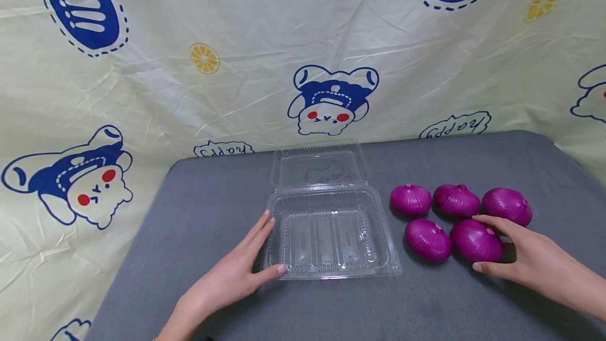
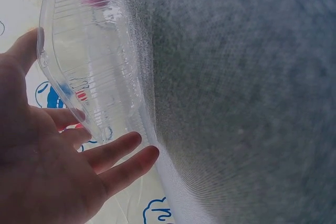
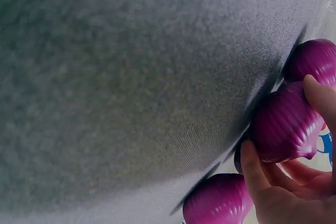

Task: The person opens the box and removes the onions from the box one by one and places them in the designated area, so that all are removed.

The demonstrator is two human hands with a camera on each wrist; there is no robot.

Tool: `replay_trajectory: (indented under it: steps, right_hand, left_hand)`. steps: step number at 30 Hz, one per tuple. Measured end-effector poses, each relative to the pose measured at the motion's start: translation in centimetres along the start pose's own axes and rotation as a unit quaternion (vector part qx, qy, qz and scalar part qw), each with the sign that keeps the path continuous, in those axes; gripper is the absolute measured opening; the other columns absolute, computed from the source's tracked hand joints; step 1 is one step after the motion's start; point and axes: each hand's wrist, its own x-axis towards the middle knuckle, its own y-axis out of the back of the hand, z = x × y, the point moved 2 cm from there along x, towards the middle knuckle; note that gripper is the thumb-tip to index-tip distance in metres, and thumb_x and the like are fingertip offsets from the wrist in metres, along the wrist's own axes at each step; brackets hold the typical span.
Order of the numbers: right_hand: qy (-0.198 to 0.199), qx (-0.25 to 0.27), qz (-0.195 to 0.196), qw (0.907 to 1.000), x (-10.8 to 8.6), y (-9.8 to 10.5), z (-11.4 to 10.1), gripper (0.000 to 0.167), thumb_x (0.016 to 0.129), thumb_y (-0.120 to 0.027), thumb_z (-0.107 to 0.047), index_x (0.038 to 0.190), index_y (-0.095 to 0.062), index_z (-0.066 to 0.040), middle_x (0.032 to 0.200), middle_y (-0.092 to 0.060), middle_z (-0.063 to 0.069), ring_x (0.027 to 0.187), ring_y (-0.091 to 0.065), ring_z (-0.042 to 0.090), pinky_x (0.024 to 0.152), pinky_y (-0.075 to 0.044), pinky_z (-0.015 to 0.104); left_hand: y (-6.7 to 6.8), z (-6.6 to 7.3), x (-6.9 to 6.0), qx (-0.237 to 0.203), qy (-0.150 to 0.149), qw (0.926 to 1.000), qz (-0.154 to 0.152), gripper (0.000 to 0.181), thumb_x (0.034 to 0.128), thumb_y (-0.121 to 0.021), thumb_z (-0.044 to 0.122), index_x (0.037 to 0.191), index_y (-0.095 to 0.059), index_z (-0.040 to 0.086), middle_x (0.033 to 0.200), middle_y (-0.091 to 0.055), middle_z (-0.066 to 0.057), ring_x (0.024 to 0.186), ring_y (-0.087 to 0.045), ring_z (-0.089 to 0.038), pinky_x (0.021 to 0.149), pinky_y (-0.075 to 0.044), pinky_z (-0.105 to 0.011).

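Note:
A clear plastic clamshell container [image 1: 331,236] stands on the table with its lid [image 1: 322,167] folded back behind it. My left hand [image 1: 236,272] lies along the container's left side, fingers mostly straight, thumb at the front left corner. In the left wrist view the fingers [image 2: 123,150] are spread beside the clear wall. On the right, my right hand [image 1: 525,251] holds the front right purple onion [image 1: 475,240] between thumb and fingers. The right wrist view shows this onion [image 3: 289,121] in the grasp, close to the grey cloth.
Beside the held onion lies another purple onion [image 1: 428,240]. Behind them sits a row of three: a left onion [image 1: 410,200], a middle onion [image 1: 456,201] and a right onion [image 1: 506,206]. A grey cloth [image 1: 213,214] covers the table; a printed curtain [image 1: 251,93] hangs behind.

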Motion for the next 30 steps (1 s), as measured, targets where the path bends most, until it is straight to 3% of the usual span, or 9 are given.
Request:
replay_trajectory:
  steps: [5,10,16,19,22,27,28,30]
  right_hand:
    - [-0.013,0.012,-0.017,0.9997,0.2,0.0,0.1,0.086,0.071,-0.084,-0.053,0.136,-0.049,-0.008,0.124,-0.058,0.026,0.106,-0.059,0.044,0.073,-0.053,0.048]
    - [-0.023,0.019,-0.038,0.9988,0.2,-0.1,0.4,0.09,0.072,-0.084,-0.052,0.138,-0.045,-0.005,0.124,-0.057,0.029,0.104,-0.061,0.044,0.075,-0.052,0.054]
    - [-0.035,0.027,-0.066,0.9969,0.1,-0.2,0.9,0.097,0.071,-0.085,-0.05,0.141,-0.039,-0.001,0.124,-0.055,0.032,0.09,-0.069,0.031,0.067,-0.054,0.032]
    - [-0.042,0.034,-0.067,0.9962,-0.1,-0.1,1.2,0.098,0.072,-0.085,-0.047,0.143,-0.036,-0.001,0.126,-0.052,0.034,0.09,-0.068,0.034,0.067,-0.056,0.034]
    - [-0.054,0.04,-0.07,0.9953,-0.4,0.1,1.3,0.098,0.075,-0.084,-0.046,0.145,-0.033,0.001,0.129,-0.047,0.036,0.093,-0.066,0.039,0.07,-0.057,0.044]
    - [-0.046,0.043,-0.048,0.9969,-1.0,0.5,1.4,0.096,0.076,-0.084,-0.042,0.145,-0.033,0.002,0.134,-0.045,0.033,0.098,-0.063,0.044,0.073,-0.056,0.046]
    - [-0.038,0.039,-0.034,0.9979,-1.1,0.6,1.4,0.094,0.076,-0.085,-0.041,0.144,-0.035,0.002,0.133,-0.046,0.031,0.097,-0.063,0.043,0.072,-0.057,0.041]
    - [-0.021,0.036,-0.001,0.9991,-1.3,0.8,1.4,0.091,0.074,-0.087,-0.037,0.143,-0.04,-0.001,0.133,-0.049,0.024,0.1,-0.064,0.022,0.07,-0.056,0.028]
  left_hand:
    - [-0.1,0.0,0.1,-0.002,0.0,1.0,-0.002,0.092,0.0885,-0.061,0.062,0.159,-0.016,0.026,0.161,0.001,0.021,0.145,-0.017,-0.012,0.112,-0.028,-0.047]
    - [-0.1,0.1,0.1,-0.005,0.001,1.0,-0.004,0.091,0.0891,-0.062,0.059,0.159,-0.016,0.025,0.162,0.001,0.02,0.145,-0.017,-0.012,0.113,-0.028,-0.048]
    - [-0.1,0.1,0.1,-0.007,0.002,1.0,-0.006,0.091,0.0894,-0.064,0.058,0.159,-0.016,0.025,0.162,0.001,0.019,0.146,-0.016,-0.012,0.113,-0.027,-0.048]
    - [-0.1,0.1,0.1,-0.008,0.003,0.9999,-0.007,0.091,0.0891,-0.063,0.059,0.159,-0.016,0.025,0.162,0.001,0.02,0.145,-0.016,-0.012,0.113,-0.028,-0.048]
    - [-0.1,0.1,0.1,-0.006,0.001,1.0,-0.007,0.091,0.0891,-0.063,0.059,0.159,-0.016,0.025,0.162,0.002,0.02,0.145,-0.016,-0.012,0.113,-0.027,-0.048]
    - [-0.1,0.1,0.1,-0.007,0.001,0.9999,-0.008,0.09,0.0897,-0.063,0.057,0.159,-0.016,0.026,0.161,0.002,0.021,0.145,-0.017,-0.012,0.113,-0.028,-0.047]
    - [0.0,0.1,0.1,-0.008,0.001,0.9999,-0.01,0.089,0.0901,-0.063,0.057,0.159,-0.016,0.027,0.161,0.002,0.021,0.145,-0.016,-0.012,0.113,-0.027,-0.048]
    - [0.1,0.1,0.1,-0.011,0.002,0.9999,-0.013,0.087,0.0909,-0.062,0.057,0.159,-0.015,0.028,0.161,0.002,0.022,0.146,-0.016,-0.012,0.113,-0.027,-0.048]
